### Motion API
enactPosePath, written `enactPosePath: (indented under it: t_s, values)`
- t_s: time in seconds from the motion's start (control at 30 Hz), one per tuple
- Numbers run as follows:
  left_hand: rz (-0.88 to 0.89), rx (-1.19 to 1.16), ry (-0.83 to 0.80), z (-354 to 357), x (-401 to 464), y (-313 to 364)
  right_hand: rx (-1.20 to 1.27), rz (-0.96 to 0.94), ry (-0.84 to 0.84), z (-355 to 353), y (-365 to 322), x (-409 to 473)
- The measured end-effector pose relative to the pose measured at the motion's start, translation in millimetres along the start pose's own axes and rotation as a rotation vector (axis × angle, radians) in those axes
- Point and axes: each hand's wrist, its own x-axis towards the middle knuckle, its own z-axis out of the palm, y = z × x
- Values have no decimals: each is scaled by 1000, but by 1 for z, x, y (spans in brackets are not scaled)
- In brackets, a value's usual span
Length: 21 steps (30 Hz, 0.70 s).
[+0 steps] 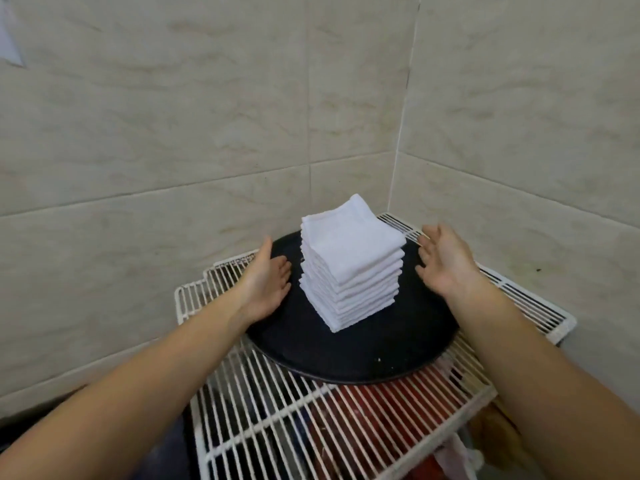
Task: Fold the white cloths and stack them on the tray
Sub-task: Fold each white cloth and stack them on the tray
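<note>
Tiled corner, beige marble-look walls; a white wire rack (pixel 346 410) sits in the corner and acts as the shelf. On it is a round black tray (pixel 363 355), holding one thing only: a stack of folded white cloths (pixel 349 265), squared up, roughly centre of the tray and slightly toward 12 o'clock. The stack stands upright, its corner edge pointing at the viewer, around 6 o'clock. No loose cloths visible anywhere.

Left hand (pixel 266 285) is at 9 o'clock of the stack, palm facing in, fingers straight, over the tray surface just beside the pile, not touching it as far as I can tell. Right hand (pixel 443 261) is at 3 o'clock, palm in, fingers relaxed and spread, a bit further out. Both grips released, holding nothing. The left is the nearer one.

Key relation: the stack sits between the two palms, so any squeeze or straighten goes inward along the 9–3 line.

Judgement: folding looks done; what's left is at most a tidy-up of the pile. Risk is toppling the tall stack if pushed from one side only.

Under the rack there is red and dark clutter; I can't identify it.
</note>
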Motion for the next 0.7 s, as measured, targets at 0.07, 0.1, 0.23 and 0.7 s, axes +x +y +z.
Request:
enactPosePath:
  t_s: [0.07,0.1,0.23,0.7]
  values:
    - [35,-38,104,14,-18,-16,-70,131,-183,2,2,17]
    - [39,-48,140,24,-23,-24,-114,177,-246,3,7,25]
    - [76,-100,217,64,-23,-43,-215,250,-487,14,23,32]
    - [57,-51,447,100,-40,-22,-257,210,-804,15,18,18]
